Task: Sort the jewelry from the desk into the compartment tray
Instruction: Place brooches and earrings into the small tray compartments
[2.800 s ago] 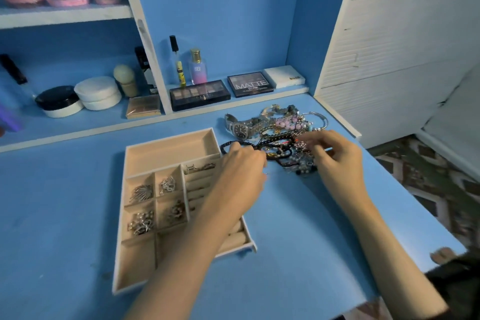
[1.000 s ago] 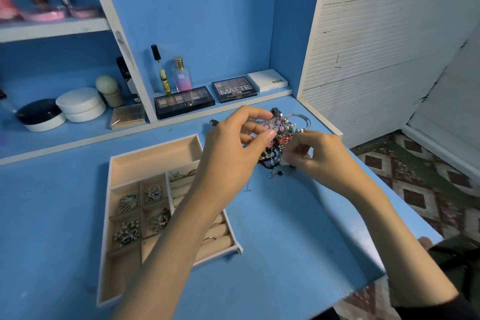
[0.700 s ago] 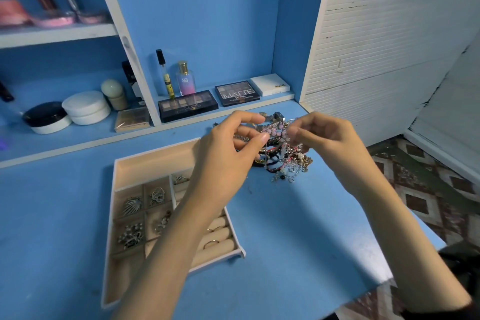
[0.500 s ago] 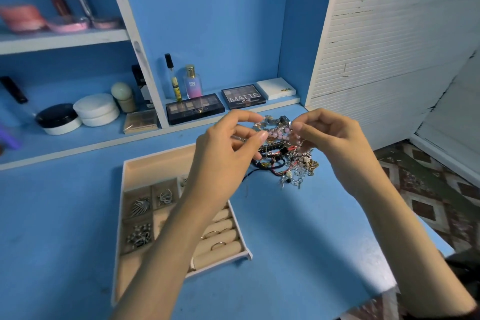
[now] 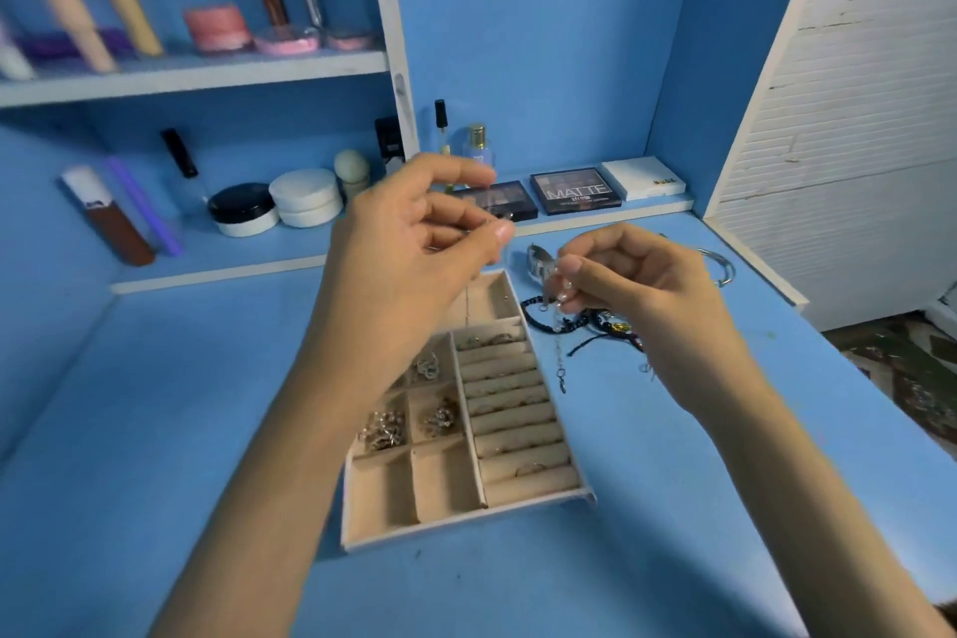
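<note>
Both hands are raised above the blue desk with a thin silver chain (image 5: 560, 358) between them. My left hand (image 5: 414, 244) pinches one end, from which a fine strand hangs over the tray. My right hand (image 5: 637, 285) pinches the other end, and the chain's clasp dangles below it. The beige compartment tray (image 5: 450, 521) lies under my hands; small silver pieces fill several left cells and rings sit in the roll slots. The jewelry pile (image 5: 595, 321) of dark bracelets, a silver watch (image 5: 538, 264) and bangles (image 5: 720, 267) lies right of the tray, partly hidden by my right hand.
Eyeshadow palettes (image 5: 575, 191) and a white box (image 5: 642, 179) line the ledge behind the pile. Cosmetic jars (image 5: 305, 197), bottles and tubes stand on the shelves at left. A white slatted panel (image 5: 854, 119) borders the desk on the right, with patterned floor beyond.
Both hands have lifted off the pile and drawn apart, pulling one thin chain free. The tangled pile has dropped back onto the desk. The view has shifted left, so the tray lies under my hands.
</note>
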`<state>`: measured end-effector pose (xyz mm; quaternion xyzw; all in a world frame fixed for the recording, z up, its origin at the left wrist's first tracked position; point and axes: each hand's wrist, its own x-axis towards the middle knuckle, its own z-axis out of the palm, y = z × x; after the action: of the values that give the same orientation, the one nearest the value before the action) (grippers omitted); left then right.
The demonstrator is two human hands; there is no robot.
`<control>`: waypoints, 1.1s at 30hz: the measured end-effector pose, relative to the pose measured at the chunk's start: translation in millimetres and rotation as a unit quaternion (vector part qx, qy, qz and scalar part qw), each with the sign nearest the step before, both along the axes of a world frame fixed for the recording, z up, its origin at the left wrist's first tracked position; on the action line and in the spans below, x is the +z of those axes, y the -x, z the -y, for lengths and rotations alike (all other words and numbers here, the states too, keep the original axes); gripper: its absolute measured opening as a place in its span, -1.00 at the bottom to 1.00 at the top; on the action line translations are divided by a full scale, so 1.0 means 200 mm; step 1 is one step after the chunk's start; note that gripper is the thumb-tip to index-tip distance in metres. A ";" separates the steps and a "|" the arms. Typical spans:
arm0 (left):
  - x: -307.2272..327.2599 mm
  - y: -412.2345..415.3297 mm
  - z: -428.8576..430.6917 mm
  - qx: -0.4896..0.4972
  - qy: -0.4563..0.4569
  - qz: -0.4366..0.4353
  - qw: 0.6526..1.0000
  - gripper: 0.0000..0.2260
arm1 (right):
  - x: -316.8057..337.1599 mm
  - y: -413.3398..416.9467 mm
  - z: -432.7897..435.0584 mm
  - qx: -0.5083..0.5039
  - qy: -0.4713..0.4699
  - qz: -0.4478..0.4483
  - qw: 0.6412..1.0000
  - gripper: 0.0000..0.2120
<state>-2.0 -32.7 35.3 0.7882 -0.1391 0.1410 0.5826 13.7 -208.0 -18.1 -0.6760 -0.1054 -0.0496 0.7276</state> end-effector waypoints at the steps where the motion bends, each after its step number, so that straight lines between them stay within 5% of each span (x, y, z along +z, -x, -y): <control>1: 0.00 0.01 -0.03 0.006 -0.001 0.001 1.000 -0.77 | 0.00 0.00 -0.03 0.010 -0.002 0.001 1.000 -0.98; 33: -0.32 0.19 -0.39 0.076 0.025 -0.138 0.987 -0.80 | 0.01 0.10 -0.47 0.082 0.067 0.009 0.994 -0.94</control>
<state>-40.4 45.7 -28.7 0.7934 0.0064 0.0781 0.6037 -5.7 -114.0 -15.3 -0.7116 -0.1702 0.0118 0.6816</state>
